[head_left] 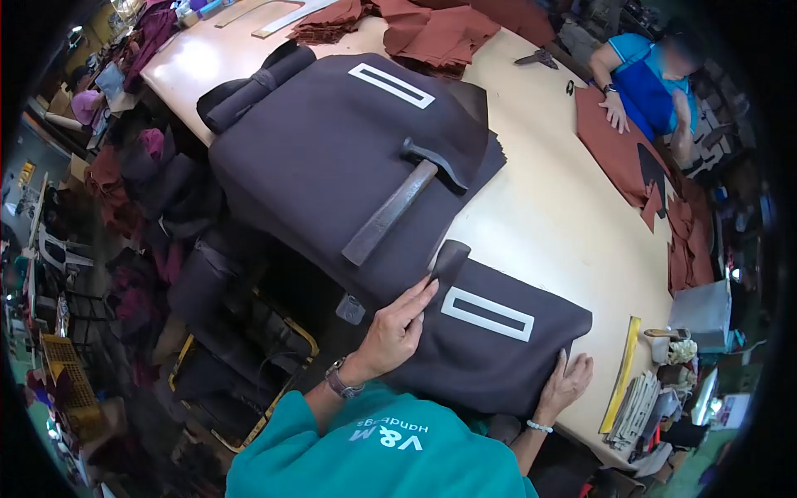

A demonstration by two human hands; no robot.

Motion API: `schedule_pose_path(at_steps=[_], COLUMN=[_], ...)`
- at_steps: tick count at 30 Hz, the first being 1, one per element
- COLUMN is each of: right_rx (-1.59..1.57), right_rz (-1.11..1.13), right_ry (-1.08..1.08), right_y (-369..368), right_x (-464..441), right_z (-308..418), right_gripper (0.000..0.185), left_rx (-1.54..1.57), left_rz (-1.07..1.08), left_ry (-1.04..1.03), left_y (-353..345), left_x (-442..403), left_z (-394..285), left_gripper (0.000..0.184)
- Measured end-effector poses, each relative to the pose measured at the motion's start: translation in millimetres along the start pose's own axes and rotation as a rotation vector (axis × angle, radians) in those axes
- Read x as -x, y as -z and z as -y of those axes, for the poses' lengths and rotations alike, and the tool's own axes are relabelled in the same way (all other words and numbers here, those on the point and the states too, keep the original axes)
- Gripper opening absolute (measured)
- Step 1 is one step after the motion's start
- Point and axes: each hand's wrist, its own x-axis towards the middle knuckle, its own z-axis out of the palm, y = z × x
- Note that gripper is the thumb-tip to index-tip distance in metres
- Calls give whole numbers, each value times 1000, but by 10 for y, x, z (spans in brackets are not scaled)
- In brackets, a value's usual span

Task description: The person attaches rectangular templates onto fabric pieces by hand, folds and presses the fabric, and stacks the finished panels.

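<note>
- Two pale rectangular frames show in the head view: one (450, 302) on the dark piece (498, 378) between the hands, the other (426, 102) on the larger dark sheet (290, 158) farther up the table (573, 241).
- The left hand (395, 332) lies at the near piece's left side, beside its small rolled end (452, 257); its fingers reach forward without a fist, though whether they pinch the material cannot be told.
- The right hand (566, 383) touches the opposite edge, fingers extended; a grip from beneath would be hidden.
- How far along: judging by the layout, each dark piece already carries its frame and the near one is being handled at both sides. Whether the frames are fixed or merely laid there cannot be told, so what remains is unclear.
- The hammer (390, 212) rests on the larger sheet, out of both hands.
- Across the table, a co-worker's hand (614, 112) rests on a reddish-brown piece (604, 149), apart from this work.
</note>
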Motion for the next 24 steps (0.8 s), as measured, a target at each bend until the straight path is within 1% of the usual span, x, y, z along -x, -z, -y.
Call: schedule_pose_path(at_steps=[1,4,6,7,8,9,10,11,12,13,15,16,17,19,20,23,24], right_rx=[-62,-341,-558,-669,-935,-1035,-1135,-1235,-1180,-1123,-819,-583,-337,-226,-171,-529,-553], right_rz=[60,147,214,246,232,234,234,233,243,255,478,423,364,375,385,435,381], right_ry=[37,124,-76,-178,-290,-275,-259,-243,-231,-222,178,403,610,631,645,490,405], right_y=[12,17,130,221,301,437,586,636,525,395,258,78,-96,-192,-230,-360,-356], right_x=[-9,-9,-52,-112,-218,-366,-530,-640,-656,-635,-553,-439,-329,-239,-214,-332,-426], right_z=[3,120,347,510,681,855,1029,1176,1278,1376,1783,1868,1914,1969,1973,1798,1788], right_gripper=[29,17,13,11,11,11,11,11,13,17,41,52,65,63,62,52,45], left_rx=[13,59,124,145,165,225,331,253,521,381,217,69,0,-104,-129,-192,-161], left_rz=[1,14,12,-31,-70,-218,-451,-611,-636,-590,-553,-406,-331,-305,-335,-396,-411], left_ry=[9,-45,-66,-106,-142,-140,-6,-189,-301,-285,-133,-161,-228,-289,-280,-248,-229], left_y=[-5,44,223,375,546,726,866,1049,1147,1316,1300,1291,1233,1156,1156,1163,1153], left_x=[4,27,-6,-7,19,74,138,103,-60,-94,-169,-207,-263,-340,-360,-410,-413], left_z=[22,24,-184,-289,-348,-347,-433,-431,-564,-545,-438,-380,-339,-313,-303,-255,-229], left_gripper=[46,45,43,42,42,40,43,46,47,46,44,42,40,37,37,37,37])
